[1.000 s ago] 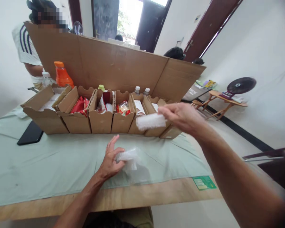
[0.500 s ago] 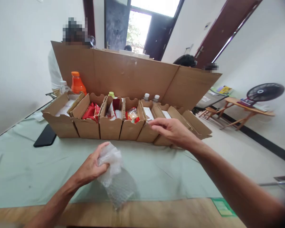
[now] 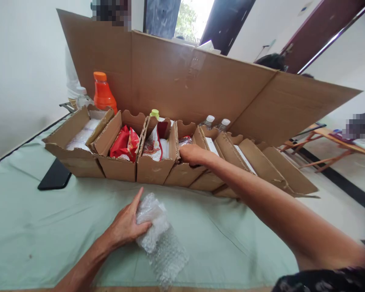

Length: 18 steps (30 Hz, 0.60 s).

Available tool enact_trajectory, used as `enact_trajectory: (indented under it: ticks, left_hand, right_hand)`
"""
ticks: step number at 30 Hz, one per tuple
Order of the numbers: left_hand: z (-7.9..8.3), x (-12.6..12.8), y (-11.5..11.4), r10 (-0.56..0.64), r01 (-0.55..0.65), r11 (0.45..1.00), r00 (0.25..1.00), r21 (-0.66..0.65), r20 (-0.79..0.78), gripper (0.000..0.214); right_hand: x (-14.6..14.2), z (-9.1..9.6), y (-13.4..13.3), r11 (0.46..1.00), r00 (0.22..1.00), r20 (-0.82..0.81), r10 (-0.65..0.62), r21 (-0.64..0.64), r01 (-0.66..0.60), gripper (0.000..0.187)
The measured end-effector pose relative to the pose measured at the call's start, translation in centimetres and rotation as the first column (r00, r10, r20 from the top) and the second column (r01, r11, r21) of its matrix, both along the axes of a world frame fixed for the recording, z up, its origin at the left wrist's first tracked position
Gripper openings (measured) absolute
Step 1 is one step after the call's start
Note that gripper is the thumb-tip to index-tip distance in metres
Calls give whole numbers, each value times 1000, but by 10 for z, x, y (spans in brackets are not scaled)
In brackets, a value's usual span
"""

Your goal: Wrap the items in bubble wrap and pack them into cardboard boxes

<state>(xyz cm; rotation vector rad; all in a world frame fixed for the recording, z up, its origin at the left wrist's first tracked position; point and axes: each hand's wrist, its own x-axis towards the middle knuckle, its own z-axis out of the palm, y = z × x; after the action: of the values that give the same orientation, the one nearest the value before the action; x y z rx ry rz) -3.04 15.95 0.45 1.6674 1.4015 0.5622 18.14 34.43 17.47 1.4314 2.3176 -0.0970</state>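
My left hand [image 3: 129, 227] grips a crumpled piece of bubble wrap [image 3: 156, 227], whose loose end hangs down over the green cloth. The thumb and index finger show at its edge. My right hand [image 3: 193, 155] is down inside a narrow cardboard box [image 3: 182, 176] in the middle of the row, over a shiny packet [image 3: 185, 140]. The box wall and the hand itself hide its fingers, so what they touch cannot be seen. Just left is a box with a white and red packet [image 3: 153, 146]. Farther left, another holds a red packet [image 3: 124, 144].
The leftmost box holds something white and wrapped [image 3: 85, 134]. A black phone [image 3: 55, 174] lies beside it. Behind stand an orange bottle [image 3: 104, 93], clear bottles [image 3: 209, 121] and a tall cardboard screen [image 3: 170, 77]. Boxes on the right hold white flat items [image 3: 212, 146]. People are behind the screen.
My right hand has moved left and down into the box with the shiny packet. The left hand still holds the bubble wrap. The view has tilted down and come closer to the boxes.
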Motion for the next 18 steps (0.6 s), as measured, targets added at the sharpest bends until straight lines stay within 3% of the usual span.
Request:
enact_trajectory:
  ticks: [3, 6, 8, 10, 12, 14, 16, 18]
  left_hand:
    - [4, 1, 4, -51, 54, 998, 993, 26, -109, 65]
    - [13, -3, 6, -135, 140, 990, 978, 22, -157, 24]
    - [25, -10, 0, -134, 142, 986, 987, 93, -84, 20]
    - [43, -18, -15, -139, 129, 967, 990, 218, 30, 26]
    - [63, -24, -35, -161, 119, 938, 981, 326, 107, 30]
    - [78, -24, -52, -207, 149, 921, 970, 359, 129, 35]
    - [80, -20, -59, -241, 185, 923, 962, 338, 130, 44]
    - [70, -18, -52, -208, 166, 948, 969, 270, 133, 49]
  right_hand:
    - [11, 17, -14, 988, 996, -87, -33, 145, 45, 10]
    - [36, 58, -43, 941, 981, -167, -94, 308, 143, 15]
    - [55, 83, -74, 889, 961, -254, -105, 409, 206, 18]
    - [66, 94, -112, 866, 903, -427, -35, 438, 241, 20]
    - [60, 83, -148, 921, 818, -575, 2, 320, 223, 21]
    - [39, 58, -175, 985, 811, -585, -17, 131, 115, 21]
    - [13, 34, -182, 998, 843, -536, 43, -16, -61, 14]
    - [-6, 26, -168, 990, 842, -531, 93, -41, -135, 9]
